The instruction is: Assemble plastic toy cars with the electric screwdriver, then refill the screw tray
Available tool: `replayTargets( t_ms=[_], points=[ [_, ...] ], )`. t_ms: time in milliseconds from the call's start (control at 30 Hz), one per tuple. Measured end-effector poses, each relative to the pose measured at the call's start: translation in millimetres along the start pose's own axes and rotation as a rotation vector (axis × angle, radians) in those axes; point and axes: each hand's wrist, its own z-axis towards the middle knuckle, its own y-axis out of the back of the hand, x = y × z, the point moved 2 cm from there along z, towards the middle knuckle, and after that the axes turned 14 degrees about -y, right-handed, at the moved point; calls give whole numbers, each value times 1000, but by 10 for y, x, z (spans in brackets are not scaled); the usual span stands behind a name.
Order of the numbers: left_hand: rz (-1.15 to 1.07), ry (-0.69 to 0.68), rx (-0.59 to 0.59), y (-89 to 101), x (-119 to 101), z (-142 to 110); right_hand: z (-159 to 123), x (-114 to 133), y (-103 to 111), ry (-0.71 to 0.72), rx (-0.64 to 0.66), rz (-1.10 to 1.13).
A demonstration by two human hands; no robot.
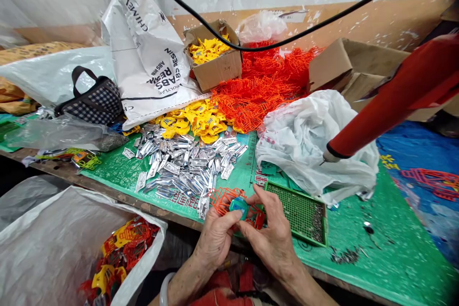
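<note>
Near the table's front edge, my left hand is closed on a small teal plastic piece, with the thumb across its lower edge. An orange plastic lattice frame shows just behind it, above my left fingers. My right hand meets the teal piece from the right, thumb and fingertips closed at its edge. Red plastic shows between the right fingers; how it joins the teal piece is hidden. Flat shiny metal clips lie heaped beyond my hands.
A red electric screwdriver hangs at right, tip downward. Beside my right hand lies a green tray of small screws. Yellow parts, orange frames and a carton stand behind. An open white sack holds red-and-yellow pieces.
</note>
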Motion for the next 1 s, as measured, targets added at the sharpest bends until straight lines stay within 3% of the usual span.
replayTargets(
  t_ms=[633, 767, 833, 900, 1000],
  points=[
    [63, 37, -5, -63, -4, 28, -18, -35, 16, -49, 25, -35],
    [145, 20, 1, -24, -36, 21, 12, -53, 258, -32, 43, 26],
    [182, 29, -30, 6, -59, 29, 75, -113, 576, -109, -83, 56],
    [191, 55, -49, 19, -69, 38, 185, -194, 1018, -171, -366, 68],
    [172, 127, -24, -14, -53, 22, 440, -316, 1713, -34, -833, 64]
  ],
)
